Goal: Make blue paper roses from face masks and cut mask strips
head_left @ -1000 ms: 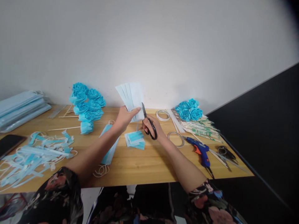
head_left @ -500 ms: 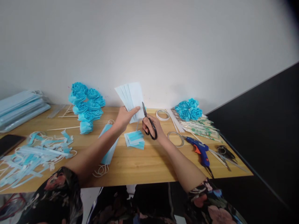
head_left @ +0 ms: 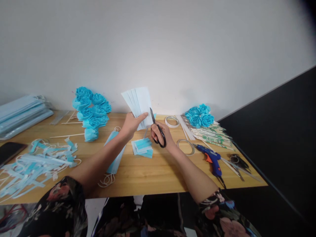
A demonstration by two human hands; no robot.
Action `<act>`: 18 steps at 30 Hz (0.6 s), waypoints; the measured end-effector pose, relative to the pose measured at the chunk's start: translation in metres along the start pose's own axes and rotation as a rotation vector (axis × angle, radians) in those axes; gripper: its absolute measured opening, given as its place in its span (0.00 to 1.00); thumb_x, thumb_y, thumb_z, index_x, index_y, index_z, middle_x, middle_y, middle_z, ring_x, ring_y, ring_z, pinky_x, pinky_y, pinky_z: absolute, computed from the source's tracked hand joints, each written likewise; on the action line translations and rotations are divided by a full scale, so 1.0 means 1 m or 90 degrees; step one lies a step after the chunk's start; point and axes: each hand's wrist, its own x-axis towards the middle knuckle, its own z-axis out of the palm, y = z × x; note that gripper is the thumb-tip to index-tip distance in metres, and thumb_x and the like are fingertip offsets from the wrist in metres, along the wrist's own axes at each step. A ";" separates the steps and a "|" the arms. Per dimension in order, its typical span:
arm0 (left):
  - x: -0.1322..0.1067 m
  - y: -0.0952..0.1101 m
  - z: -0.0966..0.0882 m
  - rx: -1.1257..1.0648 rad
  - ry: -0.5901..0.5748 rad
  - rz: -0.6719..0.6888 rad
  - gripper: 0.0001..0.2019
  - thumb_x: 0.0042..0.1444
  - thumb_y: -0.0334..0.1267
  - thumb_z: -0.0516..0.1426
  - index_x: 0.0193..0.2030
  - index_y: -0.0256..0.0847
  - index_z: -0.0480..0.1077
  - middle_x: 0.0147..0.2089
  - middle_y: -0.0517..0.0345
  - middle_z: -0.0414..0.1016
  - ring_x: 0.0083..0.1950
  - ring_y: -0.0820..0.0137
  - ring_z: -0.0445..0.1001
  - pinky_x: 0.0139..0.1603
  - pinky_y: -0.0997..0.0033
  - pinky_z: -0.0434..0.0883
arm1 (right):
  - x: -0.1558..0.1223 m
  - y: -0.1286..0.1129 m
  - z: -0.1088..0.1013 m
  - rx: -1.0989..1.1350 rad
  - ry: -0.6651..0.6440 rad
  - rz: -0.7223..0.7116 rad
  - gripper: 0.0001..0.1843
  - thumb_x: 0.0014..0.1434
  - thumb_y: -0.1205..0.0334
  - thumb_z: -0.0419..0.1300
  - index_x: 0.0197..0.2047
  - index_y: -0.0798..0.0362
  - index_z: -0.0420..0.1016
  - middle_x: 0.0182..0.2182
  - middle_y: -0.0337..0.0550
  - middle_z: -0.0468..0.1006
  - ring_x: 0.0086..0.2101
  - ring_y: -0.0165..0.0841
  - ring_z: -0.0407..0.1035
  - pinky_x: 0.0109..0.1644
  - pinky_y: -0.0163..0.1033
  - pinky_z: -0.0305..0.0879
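Observation:
My left hand [head_left: 133,122] pinches a fan of pale, pleated face mask sheets [head_left: 142,102], thumb across the front. In my right hand [head_left: 161,131] is a pair of black-handled scissors [head_left: 162,135], its blades pointing up along the right edge of the sheets. A bit of blue material shows just right of the blades. Below the hands, several small cut blue pieces [head_left: 143,147] lie on the wooden table [head_left: 148,177]. A whole blue face mask [head_left: 115,161] with ear loops lies partly under my left forearm.
Blue flowers [head_left: 92,108] stand at back left, near stacked masks [head_left: 22,113], a phone [head_left: 10,152] and a heap of scraps [head_left: 37,166]. On the right are more flowers [head_left: 199,115], wrapped sticks [head_left: 212,135], tape rolls [head_left: 172,121] and a blue glue gun [head_left: 211,156].
The hands, sheets and scissors are almost still. A little more blue material shows at the right of the scissor blades.

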 end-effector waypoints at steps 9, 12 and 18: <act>-0.001 0.002 0.001 -0.012 -0.004 -0.004 0.29 0.37 0.52 0.73 0.43 0.32 0.80 0.49 0.40 0.83 0.51 0.49 0.81 0.51 0.57 0.77 | -0.001 0.002 0.001 0.001 0.007 0.012 0.32 0.55 0.27 0.59 0.27 0.50 0.65 0.14 0.31 0.63 0.14 0.25 0.58 0.22 0.34 0.63; -0.001 0.002 0.001 -0.012 -0.006 -0.004 0.30 0.37 0.52 0.73 0.43 0.32 0.79 0.48 0.40 0.83 0.50 0.49 0.81 0.51 0.56 0.77 | 0.000 0.004 0.000 -0.009 0.007 0.009 0.32 0.56 0.27 0.59 0.28 0.50 0.66 0.14 0.31 0.64 0.15 0.25 0.58 0.21 0.34 0.61; 0.000 0.001 0.001 -0.009 -0.007 -0.005 0.29 0.38 0.53 0.73 0.42 0.32 0.79 0.46 0.41 0.83 0.49 0.49 0.81 0.49 0.56 0.77 | 0.001 0.010 -0.001 -0.010 0.007 0.010 0.31 0.57 0.28 0.59 0.28 0.50 0.67 0.15 0.32 0.65 0.14 0.25 0.58 0.21 0.33 0.62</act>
